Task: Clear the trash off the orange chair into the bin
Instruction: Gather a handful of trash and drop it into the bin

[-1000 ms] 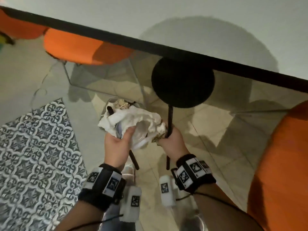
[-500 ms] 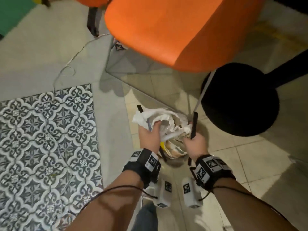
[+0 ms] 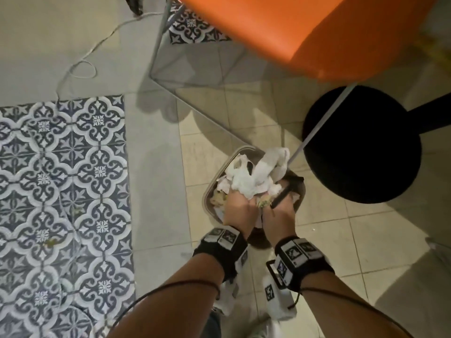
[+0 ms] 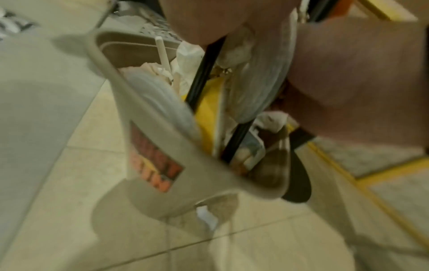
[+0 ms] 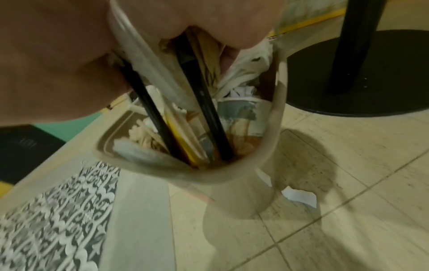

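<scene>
Orange-and-yellow label (image 4: 154, 165) on the bin (image 4: 185, 185), lettering blurred

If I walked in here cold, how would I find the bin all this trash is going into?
Start at the big orange chair and look down to the beige floor tiles beside the round black table base. There stands the bin, a small beige tub with rounded corners, stuffed with white crumpled paper. Unlike anything nearby, it bears an orange sticker on its side.
</scene>
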A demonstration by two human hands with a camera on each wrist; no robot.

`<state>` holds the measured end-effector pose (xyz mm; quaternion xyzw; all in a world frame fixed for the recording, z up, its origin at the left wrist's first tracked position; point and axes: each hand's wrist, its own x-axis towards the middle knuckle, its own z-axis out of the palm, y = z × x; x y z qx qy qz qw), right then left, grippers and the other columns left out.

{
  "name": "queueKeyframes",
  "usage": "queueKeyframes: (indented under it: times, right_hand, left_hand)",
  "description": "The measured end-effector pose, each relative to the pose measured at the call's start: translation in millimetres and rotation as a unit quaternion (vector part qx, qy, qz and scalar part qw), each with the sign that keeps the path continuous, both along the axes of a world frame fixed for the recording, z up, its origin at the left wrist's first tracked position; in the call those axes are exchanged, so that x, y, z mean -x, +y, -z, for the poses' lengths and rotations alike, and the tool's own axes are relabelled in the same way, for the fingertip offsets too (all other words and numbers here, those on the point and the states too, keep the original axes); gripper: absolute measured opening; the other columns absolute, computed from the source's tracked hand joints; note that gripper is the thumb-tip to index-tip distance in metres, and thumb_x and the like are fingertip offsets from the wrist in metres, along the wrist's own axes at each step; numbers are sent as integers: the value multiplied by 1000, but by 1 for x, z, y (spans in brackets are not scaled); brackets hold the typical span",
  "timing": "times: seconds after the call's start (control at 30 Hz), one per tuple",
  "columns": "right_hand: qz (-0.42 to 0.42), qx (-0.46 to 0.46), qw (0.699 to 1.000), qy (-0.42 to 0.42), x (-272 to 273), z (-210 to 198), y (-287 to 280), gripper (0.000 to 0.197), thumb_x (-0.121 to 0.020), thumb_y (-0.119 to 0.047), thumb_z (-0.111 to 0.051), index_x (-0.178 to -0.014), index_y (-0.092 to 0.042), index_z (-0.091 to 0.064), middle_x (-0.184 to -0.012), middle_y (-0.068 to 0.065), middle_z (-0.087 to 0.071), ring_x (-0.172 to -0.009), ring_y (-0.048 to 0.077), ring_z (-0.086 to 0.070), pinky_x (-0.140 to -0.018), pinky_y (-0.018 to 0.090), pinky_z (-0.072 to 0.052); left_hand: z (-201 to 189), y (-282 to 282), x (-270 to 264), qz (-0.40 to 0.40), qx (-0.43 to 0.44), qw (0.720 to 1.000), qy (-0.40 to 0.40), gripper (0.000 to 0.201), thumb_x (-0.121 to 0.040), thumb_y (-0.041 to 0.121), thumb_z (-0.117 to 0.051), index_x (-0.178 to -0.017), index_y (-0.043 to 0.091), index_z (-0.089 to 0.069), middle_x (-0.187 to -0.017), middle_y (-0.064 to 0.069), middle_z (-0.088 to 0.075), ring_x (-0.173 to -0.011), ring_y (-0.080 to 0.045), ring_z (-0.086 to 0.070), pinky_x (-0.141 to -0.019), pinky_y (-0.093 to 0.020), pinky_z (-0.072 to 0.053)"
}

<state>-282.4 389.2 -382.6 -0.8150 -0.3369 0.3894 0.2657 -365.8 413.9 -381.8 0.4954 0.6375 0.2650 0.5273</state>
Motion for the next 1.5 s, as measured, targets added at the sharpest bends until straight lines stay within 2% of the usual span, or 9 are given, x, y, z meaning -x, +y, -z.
queueKeyframes:
  times: [0.13,0.2,0.27,0.53,0.73,0.83,0.97,1.23,1.5]
  right_hand:
    - [-62,7,994,-90,1,16,-7,49,-82,-6,-63,-127,3,-48,-123,24,-54,-113,38,-53,-97,45,-44]
    - [-18,6,998,-60,3,18,-10,60,-82,-37,-57,-131,-5,-46,-127,16,-55,-117,32,-53,-100,47,-45]
    - [33,14,999,-6,1,20,-14,58,-83,-43,-52,-134,-18,-42,-132,5,-55,-122,23,-52,-103,44,-44]
    - [-88,104,989,-51,1,27,-23,54,-90,-16,-55,-140,-14,-33,-131,8,-50,-115,27,-55,-97,38,-47]
    - [-64,158,985,-15,-8,30,0,51,-87,-23,-58,-135,-20,-42,-135,7,-51,-123,28,-50,-102,41,-40]
    - [-59,137,988,27,-15,17,-4,53,-80,-28,-66,-130,-22,-48,-122,-3,-56,-110,14,-52,-96,30,-40]
    - [-54,101,991,67,-20,1,-12,63,-63,-35,-69,-122,-36,-49,-121,-3,-55,-108,16,-57,-98,40,-48]
    - [-71,44,995,54,-23,-14,-20,43,-82,-14,-61,-118,-34,-50,-123,3,-51,-106,20,-57,-92,42,-52]
    - [-169,50,983,51,-16,-4,-36,31,-87,-4,-58,-111,-23,-54,-120,5,-47,-98,18,-54,-58,9,-48]
  left_hand:
    - [22,-10,14,88,57,993,54,52,-86,24,-42,-129,-4,-48,-133,-19,-52,-127,-31,-46,-109,-28,-32]
    - [39,-8,17,91,51,993,60,56,-89,37,-43,-131,1,-46,-134,-14,-52,-127,-29,-47,-112,-39,-32]
    - [45,-3,18,112,45,987,103,68,-84,55,-34,-134,10,-44,-136,-8,-49,-127,-27,-44,-112,-41,-30]
    - [35,11,21,228,60,929,287,67,-91,35,-45,-147,15,-16,-148,-12,-25,-131,-33,-24,-108,-43,-24]
    - [37,11,27,263,45,915,304,73,-86,49,-51,-147,21,-23,-148,-10,-22,-128,-32,-26,-108,-41,-26]
    - [34,13,34,257,20,936,240,79,-74,59,-51,-143,29,-28,-147,-6,-30,-130,-30,-31,-109,-43,-29]
    - [29,13,43,224,32,964,141,76,-59,46,-59,-132,30,-41,-135,0,-45,-128,-24,-40,-105,-45,-39]
    - [8,14,42,219,-19,970,106,63,-69,51,-43,-125,25,-52,-127,-1,-56,-118,-20,-51,-100,-38,-44]
    - [17,9,41,190,6,961,202,27,-92,17,-49,-115,10,-61,-114,-13,-64,-105,-30,-59,-79,-27,-40]
